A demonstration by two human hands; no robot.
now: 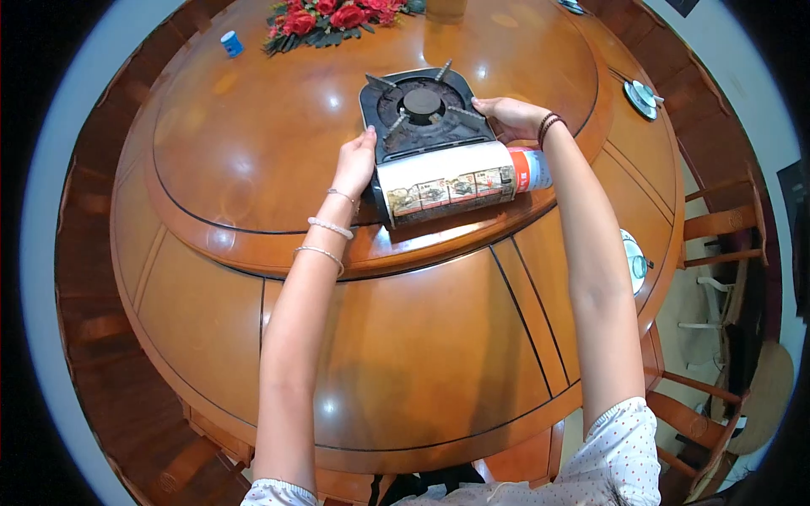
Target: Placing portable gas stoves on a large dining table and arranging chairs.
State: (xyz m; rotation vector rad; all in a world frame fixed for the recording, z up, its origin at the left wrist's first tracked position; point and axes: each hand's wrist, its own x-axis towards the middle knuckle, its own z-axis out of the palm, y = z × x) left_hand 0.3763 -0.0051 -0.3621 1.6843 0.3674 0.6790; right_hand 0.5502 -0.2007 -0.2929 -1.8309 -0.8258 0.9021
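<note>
Both hands grip a portable gas stove [436,148] with a round black burner, metal pan supports and a white, worn cover bearing writing and small pictures. My left hand [355,161] holds its left edge, thumb on top. My right hand [514,117] holds the right edge near the burner, its fingers partly hidden under the stove. A red and blue gas canister [531,169] sticks out of the stove's right side, below my right wrist. The stove is over the raised turntable [253,158] of a round wooden table; whether it touches the surface I cannot tell.
Red artificial-looking flowers [342,19] lie at the turntable's far side, near a small blue and white container [231,44] and an amber vessel [446,9]. Plates with cups [640,101] stand along the right rim, and another plate [633,260] nearer. Wooden chairs [721,228] surround the table [405,354].
</note>
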